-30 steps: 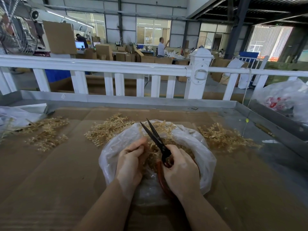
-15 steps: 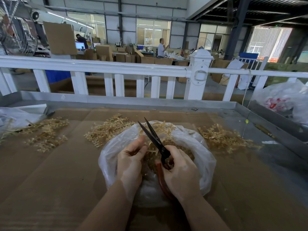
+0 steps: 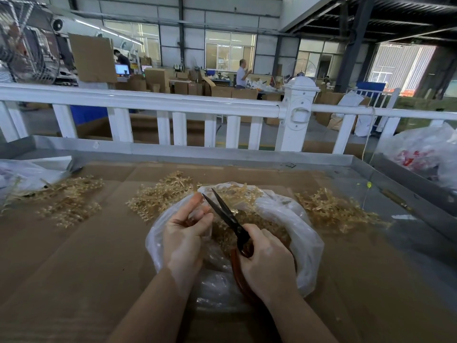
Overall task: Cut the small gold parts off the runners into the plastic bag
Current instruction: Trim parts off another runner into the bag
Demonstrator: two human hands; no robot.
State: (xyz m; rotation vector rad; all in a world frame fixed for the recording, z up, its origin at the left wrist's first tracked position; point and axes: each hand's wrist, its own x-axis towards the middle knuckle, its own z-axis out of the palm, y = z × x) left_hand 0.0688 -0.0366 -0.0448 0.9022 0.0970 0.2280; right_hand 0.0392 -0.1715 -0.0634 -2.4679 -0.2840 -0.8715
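A clear plastic bag (image 3: 306,233) lies open on the cardboard-covered table, with gold parts (image 3: 247,231) heaped inside. My right hand (image 3: 268,262) grips the red handles of black scissors (image 3: 226,214), whose blades are spread and point up and away. My left hand (image 3: 186,233) hovers over the bag's left side and pinches something small beside the left blade; I cannot make out what. Gold runners lie in loose piles to the left of the bag (image 3: 163,194), to its right (image 3: 331,209) and at the far left (image 3: 64,199).
The table has a raised metal rim (image 3: 222,157) at the back and right. A white railing (image 3: 173,105) stands behind it. Another plastic bag (image 3: 22,174) lies at the far left, and a bag with red print (image 3: 425,154) sits off the right edge. People work among boxes far behind.
The scissor blades have spread wider. My left hand has lifted slightly, its fingertips now up beside the left blade. The bag and piles have not moved.
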